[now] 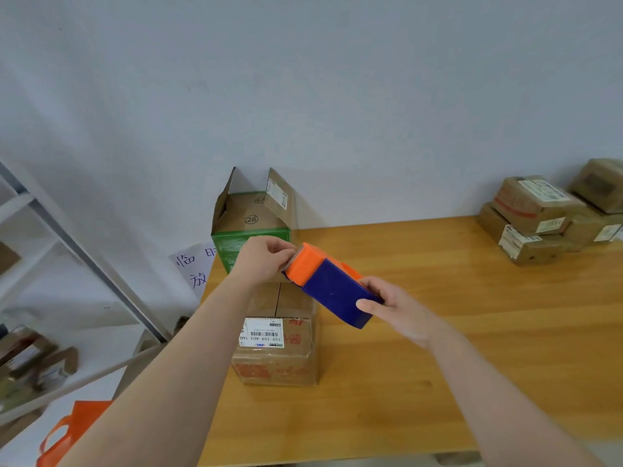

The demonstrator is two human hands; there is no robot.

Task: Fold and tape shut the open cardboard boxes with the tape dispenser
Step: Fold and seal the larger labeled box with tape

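The right hand (397, 311) grips the blue-and-orange tape dispenser (332, 286) above the folded cardboard box (279, 338) on the counter (472, 332); the left hand (266, 259) pinches at its orange front end.

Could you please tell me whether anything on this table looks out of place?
Nothing looks damaged or spilled. The green box at the back has its flaps standing open, and the parcels at the far right are piled crookedly.

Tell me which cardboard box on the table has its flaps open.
The green-fronted box by the wall: its flaps stand up. The brown box before it has flaps folded flat, and the stacked boxes at far right are closed.
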